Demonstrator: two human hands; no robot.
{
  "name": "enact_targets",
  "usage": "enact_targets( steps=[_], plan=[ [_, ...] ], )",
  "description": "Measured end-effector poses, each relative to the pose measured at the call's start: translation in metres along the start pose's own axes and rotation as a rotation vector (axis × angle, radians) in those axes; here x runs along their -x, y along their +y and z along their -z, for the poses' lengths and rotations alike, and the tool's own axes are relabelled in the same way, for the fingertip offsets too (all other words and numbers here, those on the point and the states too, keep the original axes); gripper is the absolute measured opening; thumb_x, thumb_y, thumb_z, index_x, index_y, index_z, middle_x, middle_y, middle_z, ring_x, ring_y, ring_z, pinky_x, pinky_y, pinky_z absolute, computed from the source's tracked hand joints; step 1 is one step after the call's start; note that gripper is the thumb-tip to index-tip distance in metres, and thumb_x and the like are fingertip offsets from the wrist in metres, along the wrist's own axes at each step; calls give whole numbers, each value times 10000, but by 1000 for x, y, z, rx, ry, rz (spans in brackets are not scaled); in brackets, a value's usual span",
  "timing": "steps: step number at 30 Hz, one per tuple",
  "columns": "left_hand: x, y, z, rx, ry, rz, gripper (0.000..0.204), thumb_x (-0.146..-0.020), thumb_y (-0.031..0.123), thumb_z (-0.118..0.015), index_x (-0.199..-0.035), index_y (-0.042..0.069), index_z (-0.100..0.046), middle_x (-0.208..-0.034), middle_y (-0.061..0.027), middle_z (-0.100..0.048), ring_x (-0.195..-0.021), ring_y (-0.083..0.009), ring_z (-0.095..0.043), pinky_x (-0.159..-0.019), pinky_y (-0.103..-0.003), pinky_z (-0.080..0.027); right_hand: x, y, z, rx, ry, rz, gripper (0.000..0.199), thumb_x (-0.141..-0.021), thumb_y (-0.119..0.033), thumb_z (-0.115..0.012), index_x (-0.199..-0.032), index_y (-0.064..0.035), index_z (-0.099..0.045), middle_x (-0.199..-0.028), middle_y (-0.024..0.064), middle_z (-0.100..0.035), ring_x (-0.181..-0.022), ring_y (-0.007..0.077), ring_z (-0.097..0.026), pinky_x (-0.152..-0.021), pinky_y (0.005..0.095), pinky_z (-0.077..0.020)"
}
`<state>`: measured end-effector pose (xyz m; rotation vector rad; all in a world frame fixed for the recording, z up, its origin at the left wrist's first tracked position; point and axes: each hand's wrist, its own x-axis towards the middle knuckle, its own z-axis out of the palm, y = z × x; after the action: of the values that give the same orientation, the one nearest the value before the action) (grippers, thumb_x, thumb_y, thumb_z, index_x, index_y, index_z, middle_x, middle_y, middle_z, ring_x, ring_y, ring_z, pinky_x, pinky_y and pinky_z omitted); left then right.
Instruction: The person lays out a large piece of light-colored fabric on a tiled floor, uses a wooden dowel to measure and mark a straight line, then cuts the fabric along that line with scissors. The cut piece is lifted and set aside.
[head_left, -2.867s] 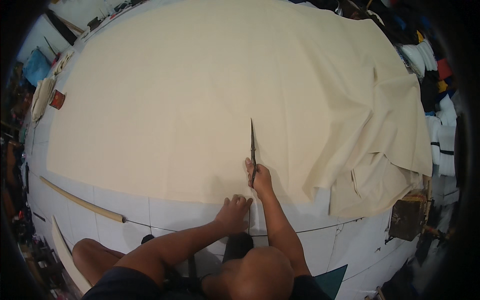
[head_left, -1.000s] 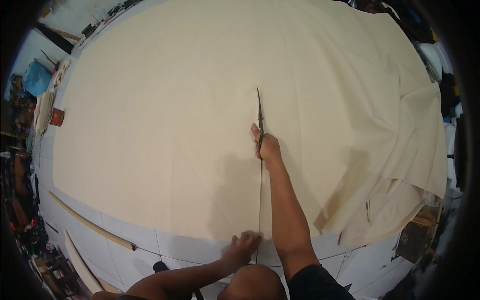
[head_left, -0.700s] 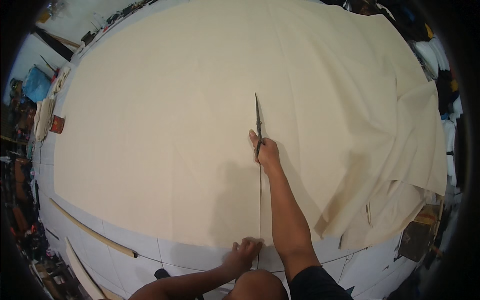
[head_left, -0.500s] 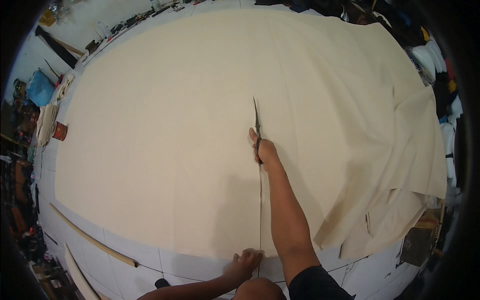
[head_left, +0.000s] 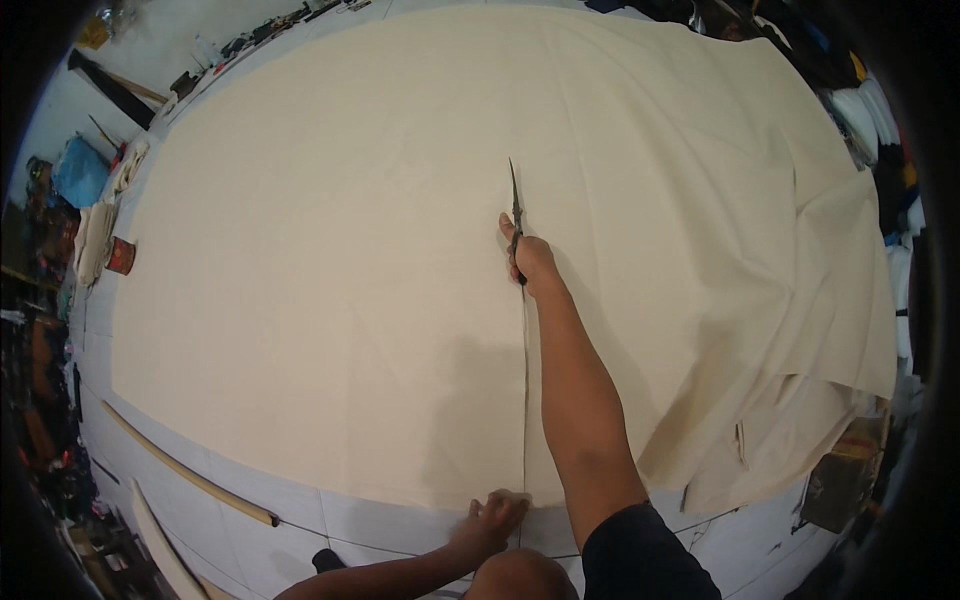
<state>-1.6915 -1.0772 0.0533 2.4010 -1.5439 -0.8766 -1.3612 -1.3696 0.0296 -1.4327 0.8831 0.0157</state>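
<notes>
Right hand (head_left: 530, 262) outstretched, gripping; left hand (head_left: 492, 518) flat

A: Item one, the cloth (head_left: 330, 280)?
B: Cream woven fabric, matt, smooth where it lies flat, softly creased and folded at the right edge.
A: The scissors (head_left: 515, 215) in the right hand (head_left: 532, 262)?
B: Dark metal blades, dull, little shine.
A: The table (head_left: 360, 520) under the left hand (head_left: 492, 518)?
B: White, smooth panels with a faint sheen, thin dark seams.
A: The long stick (head_left: 190, 468) at the near left?
B: Pale wood, matt.
</notes>
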Motion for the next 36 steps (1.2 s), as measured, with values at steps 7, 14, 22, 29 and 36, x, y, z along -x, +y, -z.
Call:
enact_targets(
  steps=[7, 14, 22, 29, 36],
  plan=[
    [-3, -4, -4, -36, -55, 9, 631, -838, 179, -554, -1428, 58, -367, -1271, -180, -419, -1248, -358, -396, -865, -573, -507, -3, 9, -8, 118, 88, 138, 693, -812, -660, -618, -563, -20, -531, -529, 90, -527, -451, 203, -531, -478, 355, -434],
    [-1, -2, -1, 12, 2, -6, 672, -864, 374, -541, -1427, 50, -367, -1293, -181, -409, -1253, -360, -404, -844, -568, -525, -40, -26, -2, 14, -11, -4, 647, -805, -638, -646, -606, -32, -536, -533, 61, -501, -460, 189, -523, -474, 340, -425],
    [-15, -5, 23, 229, -169, 116, 753, -856, 457, -590, -1430, 40, -338, -1254, -207, -465, -1227, -396, -452, -926, -589, -466, -48, -14, -15, -5, 21, 80, 550, -801, -564, -719, -668, -69, -519, -544, 11, -447, -426, 134, -432, -395, 291, -363],
    [-203, -149, 182, 110, 800, 289, 687, -802, 307, -702, -1343, -10, -419, -1309, -263, -467, -1253, -422, -423, -1056, -530, -340, -43, -20, -6, 40, 21, 80, 576, -831, -548, -680, -652, -16, -550, -563, 47, -503, -458, 156, -511, -423, 299, -416],
    [-264, -201, 186, -72, 652, 432, 873, -846, 567, -533, -1455, -17, -310, -1511, -277, -238, -1431, -425, -174, -1159, -559, -99, -41, -17, -6, -70, 38, -26, 526, -825, -532, -709, -648, -72, -523, -534, -2, -464, -415, 114, -437, -405, 267, -373]
  ],
)
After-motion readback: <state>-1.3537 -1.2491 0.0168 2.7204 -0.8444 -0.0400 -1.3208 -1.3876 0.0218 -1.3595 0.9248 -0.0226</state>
